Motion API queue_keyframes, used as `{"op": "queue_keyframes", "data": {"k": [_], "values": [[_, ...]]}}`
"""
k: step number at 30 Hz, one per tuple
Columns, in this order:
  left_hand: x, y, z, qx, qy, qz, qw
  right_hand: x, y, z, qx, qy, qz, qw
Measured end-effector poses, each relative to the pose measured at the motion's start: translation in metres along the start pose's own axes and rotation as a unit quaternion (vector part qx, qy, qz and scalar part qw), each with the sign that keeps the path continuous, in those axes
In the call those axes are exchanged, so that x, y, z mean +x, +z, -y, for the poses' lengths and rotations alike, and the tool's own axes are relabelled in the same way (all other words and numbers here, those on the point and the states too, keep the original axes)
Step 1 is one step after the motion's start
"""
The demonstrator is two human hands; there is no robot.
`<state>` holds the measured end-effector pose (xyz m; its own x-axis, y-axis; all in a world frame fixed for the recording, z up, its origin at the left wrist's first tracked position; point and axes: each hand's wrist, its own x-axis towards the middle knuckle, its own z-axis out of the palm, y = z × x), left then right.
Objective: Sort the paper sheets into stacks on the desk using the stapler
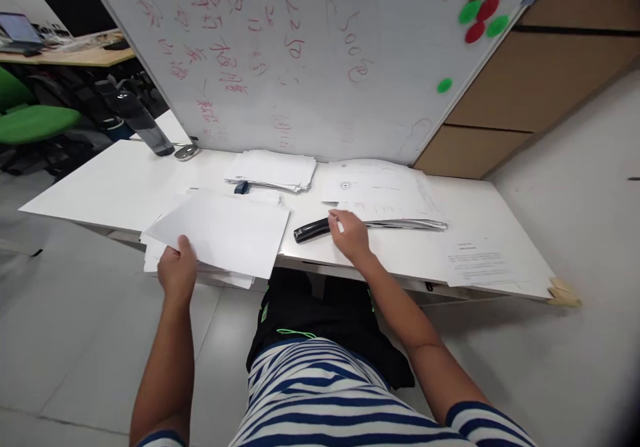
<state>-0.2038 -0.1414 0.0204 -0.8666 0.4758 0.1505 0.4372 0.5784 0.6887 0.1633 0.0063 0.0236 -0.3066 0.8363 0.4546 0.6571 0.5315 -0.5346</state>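
The loose paper sheets (230, 230) at the desk's front left were white and thin, the top one blank and smooth, with others fanned unevenly beneath it. The left hand (179, 268) pinched their near edge, thumb on top. The right hand (351, 235) was at the right end of a black stapler (311, 230), its fingers curled; whether they gripped it, I could not tell. The stapler was long, narrow and slightly glossy, lying aslant near the front edge. Behind it and to the right spread a printed paper pile (385, 184), its sheets gently bowed; a squared white paper stack (273, 167) lay to its left, a small dark blue object (241, 187) just before it. A printed sheet (480, 264) reached the front edge farther right. The white desk (125, 167) was flat and straight-edged; the held sheets jutted past its front edge, and a strip of bare top showed between them and the stapler. A smooth whiteboard (300, 100) rose along the back.
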Motion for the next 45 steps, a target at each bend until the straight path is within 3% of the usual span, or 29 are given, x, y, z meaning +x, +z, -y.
{"op": "queue_keyframes", "data": {"k": [2, 3, 5, 6, 7, 9, 11, 13, 17, 20, 30, 45], "values": [[-0.003, 0.000, -0.003, 0.050, -0.026, -0.033, 0.998, 0.026, -0.011, -0.036, -0.087, 0.020, -0.005, 0.996], [-0.011, 0.001, -0.006, 0.048, -0.031, -0.054, 0.997, 0.037, -0.015, -0.053, -0.132, 0.016, 0.025, 0.991], [-0.037, 0.005, -0.018, 0.022, 0.020, -0.123, 0.992, 0.053, -0.020, -0.083, -0.198, 0.042, 0.090, 0.975], [-0.054, 0.010, -0.026, 0.005, 0.048, -0.123, 0.991, 0.057, -0.020, -0.094, -0.209, 0.055, 0.118, 0.969], [-0.071, 0.016, -0.036, -0.017, 0.074, -0.107, 0.991, 0.059, -0.018, -0.103, -0.211, 0.064, 0.129, 0.967], [-0.106, 0.035, -0.061, -0.064, 0.203, 0.006, 0.977, 0.057, -0.010, -0.114, -0.199, 0.070, 0.102, 0.972], [-0.134, 0.062, -0.092, -0.063, 0.371, 0.107, 0.920, 0.051, 0.000, -0.116, -0.186, 0.070, 0.041, 0.979], [-0.152, 0.096, -0.123, -0.022, 0.420, 0.131, 0.898, 0.045, 0.007, -0.116, -0.179, 0.071, 0.006, 0.981], [-0.165, 0.157, -0.167, 0.049, 0.404, 0.140, 0.903, 0.039, 0.006, -0.115, -0.175, 0.049, -0.015, 0.983], [-0.165, 0.180, -0.178, 0.068, 0.425, 0.125, 0.894, 0.036, -0.001, -0.116, -0.168, 0.015, -0.008, 0.986], [-0.162, 0.180, -0.176, 0.073, 0.438, 0.120, 0.888, 0.035, -0.005, -0.117, -0.153, 0.010, 0.011, 0.988], [-0.161, 0.180, -0.176, 0.065, 0.435, 0.125, 0.889, 0.039, -0.002, -0.122, -0.148, 0.054, -0.054, 0.986]]}}
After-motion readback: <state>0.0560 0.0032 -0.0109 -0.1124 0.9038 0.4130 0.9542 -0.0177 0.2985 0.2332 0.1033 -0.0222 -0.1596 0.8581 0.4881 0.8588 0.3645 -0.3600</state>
